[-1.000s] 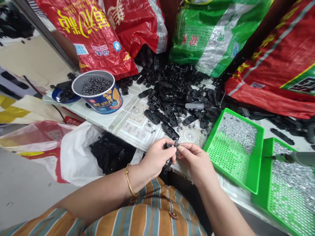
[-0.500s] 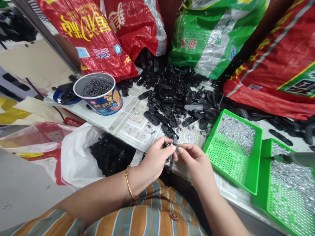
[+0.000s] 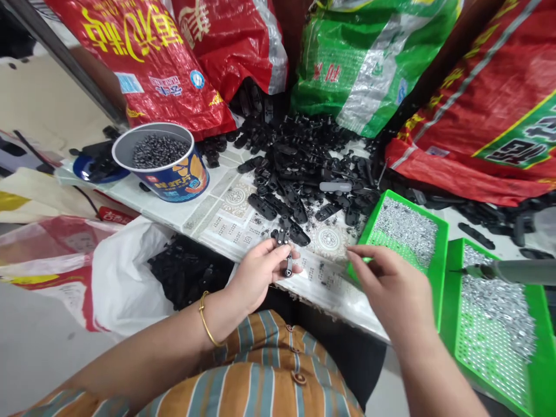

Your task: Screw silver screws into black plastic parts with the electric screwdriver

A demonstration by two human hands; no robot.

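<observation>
My left hand (image 3: 256, 271) pinches a small black jointed part (image 3: 284, 246) between thumb and fingers, above the table's front edge. Over the near rim of the left green tray (image 3: 438, 272) hovers my right hand (image 3: 395, 284), its thumb and forefinger apart and nothing seen between them. Small silvery metal pieces (image 3: 406, 223) fill the far half of that tray. Beyond my left hand lies a heap of black plastic parts (image 3: 304, 156), with a grey elongated piece (image 3: 335, 186) on top.
A blue tub (image 3: 185, 179) of small dark pieces stands at the left, beside a blue dish (image 3: 82, 169). Red and green sacks (image 3: 330, 63) line the back. A second green tray (image 3: 456, 324) sits at the right, under a grey tool (image 3: 521, 271). An open white bag (image 3: 130, 278) hangs below the table.
My right hand has moved away from the black part, to the right toward the left green tray. My left hand keeps the part and has shifted slightly left. The view has shifted a little.
</observation>
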